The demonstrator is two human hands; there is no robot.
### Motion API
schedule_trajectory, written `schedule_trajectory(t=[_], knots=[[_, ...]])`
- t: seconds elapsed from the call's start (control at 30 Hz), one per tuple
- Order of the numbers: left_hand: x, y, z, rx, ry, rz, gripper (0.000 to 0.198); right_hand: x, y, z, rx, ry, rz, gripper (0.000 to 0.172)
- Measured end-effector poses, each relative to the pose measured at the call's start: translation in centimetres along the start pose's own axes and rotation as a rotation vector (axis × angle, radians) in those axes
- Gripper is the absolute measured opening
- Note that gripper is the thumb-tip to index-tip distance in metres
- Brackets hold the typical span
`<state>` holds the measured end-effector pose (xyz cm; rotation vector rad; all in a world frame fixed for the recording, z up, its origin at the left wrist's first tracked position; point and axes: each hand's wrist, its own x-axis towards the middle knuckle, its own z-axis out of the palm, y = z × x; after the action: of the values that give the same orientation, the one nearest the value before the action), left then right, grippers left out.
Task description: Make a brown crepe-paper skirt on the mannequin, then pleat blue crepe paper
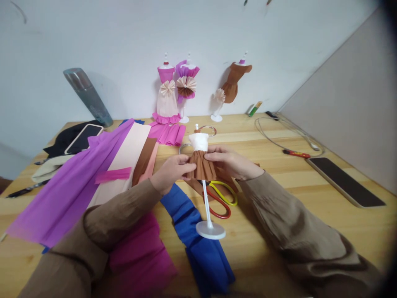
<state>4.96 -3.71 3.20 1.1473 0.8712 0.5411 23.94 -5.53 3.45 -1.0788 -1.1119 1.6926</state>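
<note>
Between my two hands is a miniature dress form (pixel 199 142) with a white bodice, a thin stem and a round white base (pixel 210 230). A gathered brown crepe-paper skirt (pixel 201 165) wraps its waist. My left hand (pixel 175 169) pinches the skirt's left side between thumb and fingers. On the other side, my right hand (pixel 226 160) pinches the skirt near the waist, its thumb on the front. Fingers behind the skirt are hidden. Below and behind lie scissors (pixel 221 194) with red and yellow handles, partly over brown paper. Blue crepe paper (pixel 192 223) passes beneath the base.
Three dressed mini forms stand by the wall, including a pink one (pixel 167 93) and a brown one (pixel 234 82). Purple crepe paper (pixel 71 186) and other strips spread left, near a leaning spray bottle (pixel 89 97). A phone (pixel 345 182) and a cable (pixel 263 132) lie right.
</note>
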Motion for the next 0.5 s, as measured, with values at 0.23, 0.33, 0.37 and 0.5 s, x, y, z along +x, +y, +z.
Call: schedule_trajectory(t=[0.23, 0.33, 0.37, 0.5], knots=[[0.3, -0.4, -0.2, -0.015, 0.099, 0.033, 0.01, 0.1, 0.0, -0.6, -0.085, 0.02, 0.035, 0.017], [-0.2, 0.0, 0.3, 0.031, 0.067, 0.032, 0.021, 0.1, 0.3, -0.1, -0.096, 0.038, 0.026, 0.015], [-0.3, 0.1, 0.4, 0.051, 0.043, 0.02, 0.026, 0.1, 0.4, 0.0, -0.099, 0.04, 0.022, 0.015], [-0.3, 0.6, 0.5, 0.074, -0.007, -0.056, 0.035, 0.2, 0.5, 0.0, -0.105, 0.046, 0.004, 0.014]])
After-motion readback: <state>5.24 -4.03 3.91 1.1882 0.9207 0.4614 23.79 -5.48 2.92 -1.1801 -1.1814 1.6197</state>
